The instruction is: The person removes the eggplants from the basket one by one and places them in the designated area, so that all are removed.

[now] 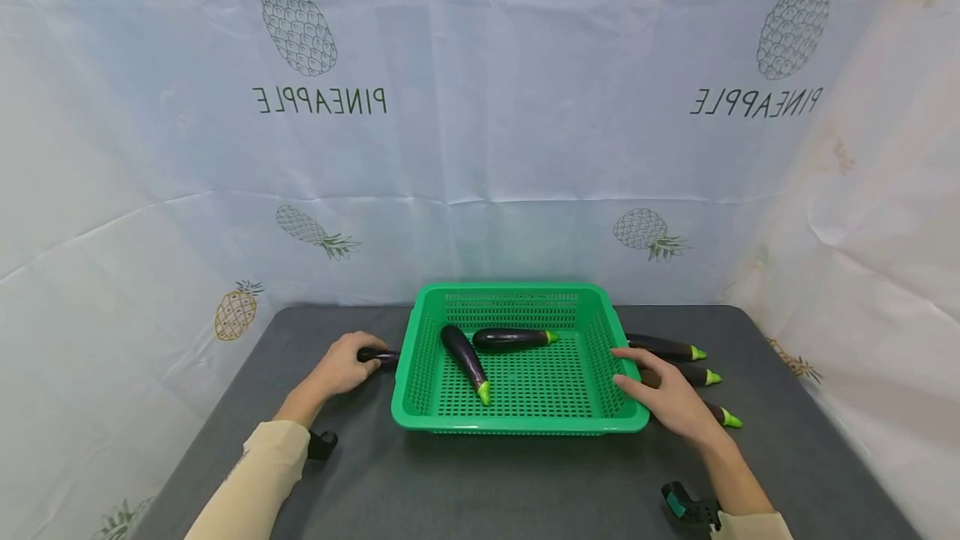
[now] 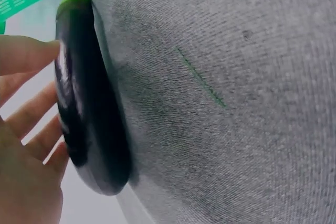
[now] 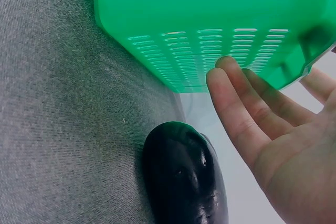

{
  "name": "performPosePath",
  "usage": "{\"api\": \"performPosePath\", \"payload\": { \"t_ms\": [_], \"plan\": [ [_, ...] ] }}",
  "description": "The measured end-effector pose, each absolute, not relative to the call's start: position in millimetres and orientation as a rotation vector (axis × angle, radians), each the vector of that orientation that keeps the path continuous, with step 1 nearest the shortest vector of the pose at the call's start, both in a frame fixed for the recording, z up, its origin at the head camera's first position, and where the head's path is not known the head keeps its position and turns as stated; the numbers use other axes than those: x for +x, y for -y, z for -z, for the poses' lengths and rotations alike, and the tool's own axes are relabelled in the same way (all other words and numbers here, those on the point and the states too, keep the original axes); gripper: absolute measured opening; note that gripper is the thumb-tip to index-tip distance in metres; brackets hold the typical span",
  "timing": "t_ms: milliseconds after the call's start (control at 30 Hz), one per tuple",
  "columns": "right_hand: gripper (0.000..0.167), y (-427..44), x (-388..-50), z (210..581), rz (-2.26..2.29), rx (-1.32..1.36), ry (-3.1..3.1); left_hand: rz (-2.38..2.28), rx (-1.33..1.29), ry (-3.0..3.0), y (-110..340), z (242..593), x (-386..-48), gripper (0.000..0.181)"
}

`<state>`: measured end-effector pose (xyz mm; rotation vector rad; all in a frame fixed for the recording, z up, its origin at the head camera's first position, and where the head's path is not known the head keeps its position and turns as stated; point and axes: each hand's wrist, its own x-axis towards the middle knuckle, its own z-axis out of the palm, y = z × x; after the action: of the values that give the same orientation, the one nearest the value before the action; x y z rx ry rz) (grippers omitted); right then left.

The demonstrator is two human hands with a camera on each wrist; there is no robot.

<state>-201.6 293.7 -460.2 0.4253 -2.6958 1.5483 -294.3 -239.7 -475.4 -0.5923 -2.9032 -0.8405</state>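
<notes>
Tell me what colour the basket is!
The basket is bright green. You can see it best in the head view.

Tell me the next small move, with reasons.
Probably a small lift of the eggplant at the left hand, toward the green basket: thumb and fingers flank it, it lies outside, and two other eggplants inside leave much of the basket bare.

From where I stand, head cam sits highest and farthest, facing forward and down over the whole green perforated plastic basket (image 1: pixel 517 423). Left wrist cam, close in, faces a glossy dark-purple eggplant (image 2: pixel 86 93), basket top left. Right wrist cam, low and close, faces the basket's outer wall (image 3: pixel 210 17). All three share the basket.
</notes>
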Motion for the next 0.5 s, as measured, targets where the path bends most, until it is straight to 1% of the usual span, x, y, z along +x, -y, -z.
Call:
{"api": "performPosePath", "payload": {
  "t_ms": [333,500],
  "plan": [
    [0.052,-293,-201,457,-1.520,0.416,2.705,0.821,-0.509,2.908,235,462,-288,0.022],
    [0.052,-292,-202,459,-1.517,0.421,2.709,0.826,-0.469,2.836,235,459,-285,0.018]
  ]
}}
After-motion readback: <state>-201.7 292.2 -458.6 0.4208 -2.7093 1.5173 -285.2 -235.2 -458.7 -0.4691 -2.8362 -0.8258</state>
